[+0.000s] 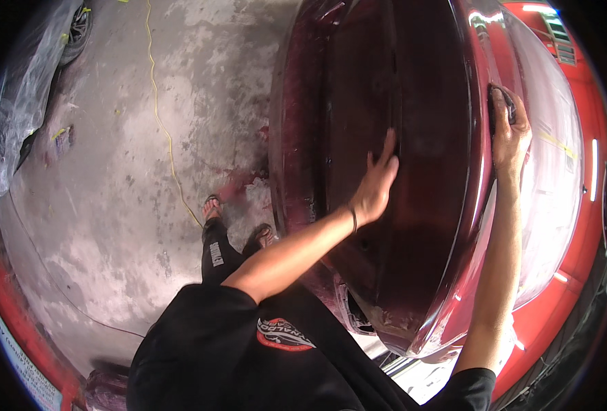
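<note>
One splayed left hand (pixel 375 191) seemingly braces on the car panel (pixel 430 198); the right hand (pixel 511 140) clamps a dark pad (pixel 508 96) at its right edge.

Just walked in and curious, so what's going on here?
A person in a black shirt is leaning over a dark red car with both hands at its bodywork. The right hand is curled around a small dark pad at the panel's edge. The left hand is open over the dark panel; whether it touches is hard to tell. A yellow cord runs along the floor, and clear plastic sheeting hangs over another vehicle.
</note>
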### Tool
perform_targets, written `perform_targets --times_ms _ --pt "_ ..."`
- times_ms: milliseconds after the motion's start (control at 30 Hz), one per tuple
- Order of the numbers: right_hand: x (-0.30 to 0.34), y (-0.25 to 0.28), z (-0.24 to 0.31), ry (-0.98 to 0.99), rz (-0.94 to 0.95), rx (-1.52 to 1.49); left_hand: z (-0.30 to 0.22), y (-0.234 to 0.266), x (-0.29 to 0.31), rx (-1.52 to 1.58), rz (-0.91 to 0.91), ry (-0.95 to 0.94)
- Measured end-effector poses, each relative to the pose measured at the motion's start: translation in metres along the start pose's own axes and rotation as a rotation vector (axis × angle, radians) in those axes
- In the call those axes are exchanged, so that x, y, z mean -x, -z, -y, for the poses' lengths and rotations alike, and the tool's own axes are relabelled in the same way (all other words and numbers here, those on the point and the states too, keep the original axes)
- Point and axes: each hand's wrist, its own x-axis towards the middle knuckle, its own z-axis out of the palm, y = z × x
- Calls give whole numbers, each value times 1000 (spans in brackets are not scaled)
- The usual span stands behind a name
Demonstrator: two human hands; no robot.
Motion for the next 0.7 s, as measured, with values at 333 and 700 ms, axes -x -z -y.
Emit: perform_targets --times_ms 333,700 --pt "-4 -2 11 -2 -7 -40 -19 41 -118 88 -137 -147" --pt "0 -1 14 -27 -21 -3 -19 26 -75 8 -72 -159"
